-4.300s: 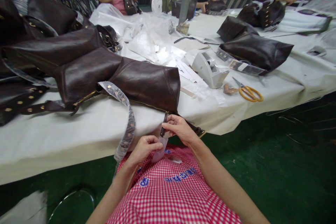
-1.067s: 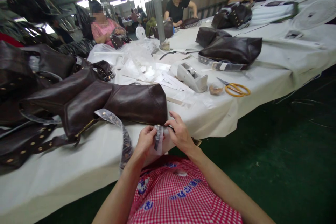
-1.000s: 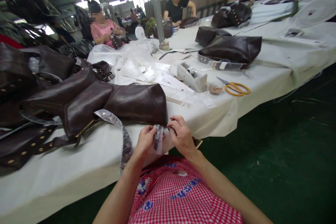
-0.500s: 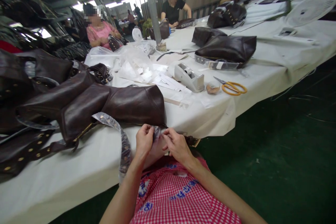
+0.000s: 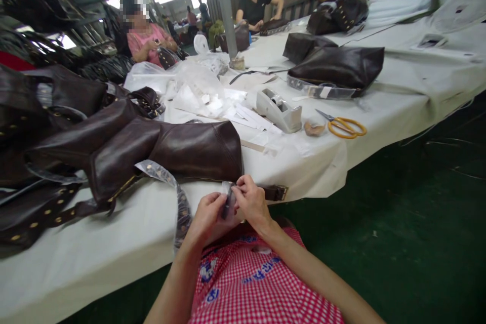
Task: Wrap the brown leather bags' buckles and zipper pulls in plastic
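A short piece of dark strap in clear plastic (image 5: pixel 229 201) is pinched between my two hands at the table's front edge. My left hand (image 5: pixel 207 212) grips its left side with thumb and fingers. On the other side, my right hand (image 5: pixel 253 205) has its fingertips closed on the plastic. Just behind them lies a dark brown leather bag (image 5: pixel 199 149) on its side. A plastic-wrapped studded strap (image 5: pixel 183 210) hangs from it, left of my left hand. A dark strap end with a brass buckle (image 5: pixel 280 193) sticks out to the right of my right hand.
More dark bags (image 5: pixel 49 157) pile up on the left. Beyond are white paper strips (image 5: pixel 252 117), a grey tape dispenser (image 5: pixel 279 111) and orange-handled scissors (image 5: pixel 346 127). Another bag (image 5: pixel 341 68) lies further back on the white-covered table (image 5: pixel 307 174). Co-workers sit across it.
My right hand has moved up and closed onto the plastic-wrapped piece, which now stands more in view between both hands. The buckled strap end shows more clearly. The view has shifted slightly.
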The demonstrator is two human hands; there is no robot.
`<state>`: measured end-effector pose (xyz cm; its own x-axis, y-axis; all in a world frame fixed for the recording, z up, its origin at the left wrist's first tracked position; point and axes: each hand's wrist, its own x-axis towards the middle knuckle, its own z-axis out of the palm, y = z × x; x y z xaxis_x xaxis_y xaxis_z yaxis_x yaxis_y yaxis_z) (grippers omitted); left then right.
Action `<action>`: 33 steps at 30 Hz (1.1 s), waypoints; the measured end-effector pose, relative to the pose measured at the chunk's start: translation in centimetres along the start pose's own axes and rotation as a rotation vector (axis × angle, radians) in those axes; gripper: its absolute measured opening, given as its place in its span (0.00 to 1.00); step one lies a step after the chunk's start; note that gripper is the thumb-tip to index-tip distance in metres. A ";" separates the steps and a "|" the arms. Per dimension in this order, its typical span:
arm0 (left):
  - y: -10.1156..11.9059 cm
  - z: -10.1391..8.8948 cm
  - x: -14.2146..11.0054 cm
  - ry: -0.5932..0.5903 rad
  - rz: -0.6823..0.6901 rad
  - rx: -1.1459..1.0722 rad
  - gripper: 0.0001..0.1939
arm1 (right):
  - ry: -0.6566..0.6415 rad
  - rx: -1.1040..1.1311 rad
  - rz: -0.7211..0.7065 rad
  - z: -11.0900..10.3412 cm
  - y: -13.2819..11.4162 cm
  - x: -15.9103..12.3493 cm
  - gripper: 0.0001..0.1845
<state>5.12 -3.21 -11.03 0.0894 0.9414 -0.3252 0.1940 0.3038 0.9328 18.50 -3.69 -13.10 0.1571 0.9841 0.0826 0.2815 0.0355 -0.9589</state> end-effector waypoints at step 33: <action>0.4 0.0 1.0 0.010 0.008 0.206 0.03 | -0.684 -0.756 -1.008 -2.4 -3.4 9.7 0.06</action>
<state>5.28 -2.18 -10.94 0.0822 0.9453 -0.3156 0.3891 0.2611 0.8834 21.35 5.30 -8.40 -0.8263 0.4914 0.2754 0.4574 0.8706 -0.1809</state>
